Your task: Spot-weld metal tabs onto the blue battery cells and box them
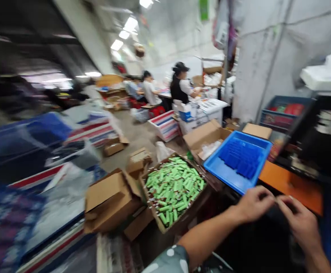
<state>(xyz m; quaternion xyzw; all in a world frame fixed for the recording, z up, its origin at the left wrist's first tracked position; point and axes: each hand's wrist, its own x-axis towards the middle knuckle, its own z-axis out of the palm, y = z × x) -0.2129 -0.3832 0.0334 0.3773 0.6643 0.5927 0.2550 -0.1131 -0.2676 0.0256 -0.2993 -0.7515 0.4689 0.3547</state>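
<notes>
My left hand (255,204) is at the lower right, with thumb and fingertips pinched together. Close beside it, my right hand (298,220) has its fingers curled in a pinch too, and the fingertips of both hands nearly meet. Whatever is between them is too small and blurred to make out. Just beyond my left hand sits a light blue plastic tray (229,176) holding several dark blue pieces (241,157) laid in rows. To the left, an open carton (156,218) is heaped with small light green cylinders (175,185) that have pale ends.
An orange board (293,185) lies right of the tray, beside a dark machine (324,132). Open cardboard boxes (108,197) stand on the floor at left, near striped bags (165,125). A person in a black cap (179,85) and others sit at tables farther back.
</notes>
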